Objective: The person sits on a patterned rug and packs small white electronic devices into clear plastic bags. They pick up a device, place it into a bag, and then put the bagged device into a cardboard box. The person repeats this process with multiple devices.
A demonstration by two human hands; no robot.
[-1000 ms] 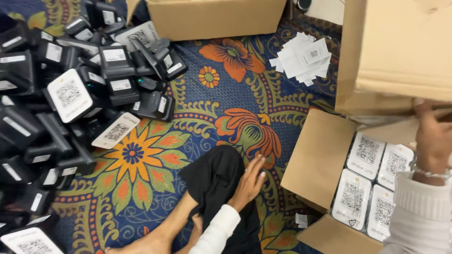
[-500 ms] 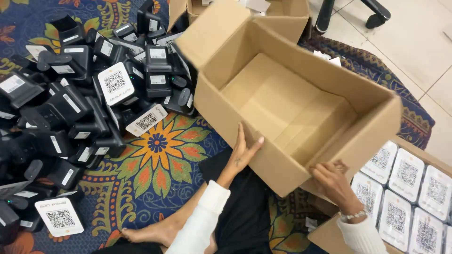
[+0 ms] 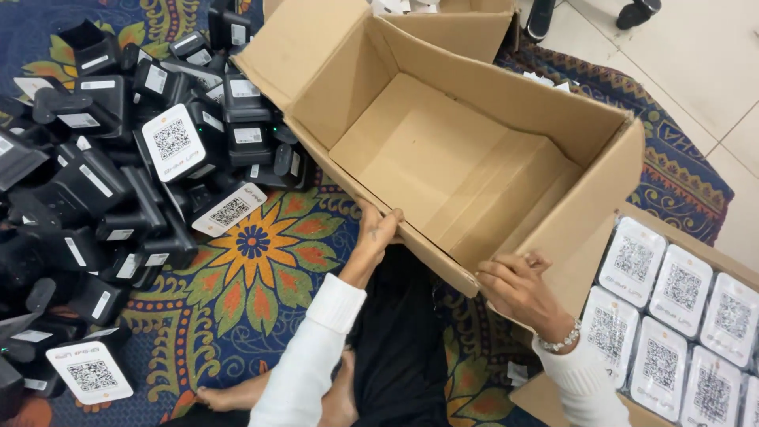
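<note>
A large empty cardboard box (image 3: 443, 158) lies open in front of me on the patterned carpet. My left hand (image 3: 378, 233) presses on its near wall from outside, fingers against the cardboard. My right hand (image 3: 518, 285) grips the box's near right corner. A beaded bracelet sits on my right wrist. Both sleeves are white. My bare foot (image 3: 237, 395) and dark trouser leg show below.
A heap of black devices with white code labels (image 3: 103, 190) covers the left. At the right, another cardboard box (image 3: 680, 300) holds rows of white-faced devices. A third box (image 3: 466, 24) stands behind. Tiled floor lies at the far right.
The empty box has come down in front of me and settled on the carpet. My left hand rose from the floor to its near wall. My right hand moved onto its corner.
</note>
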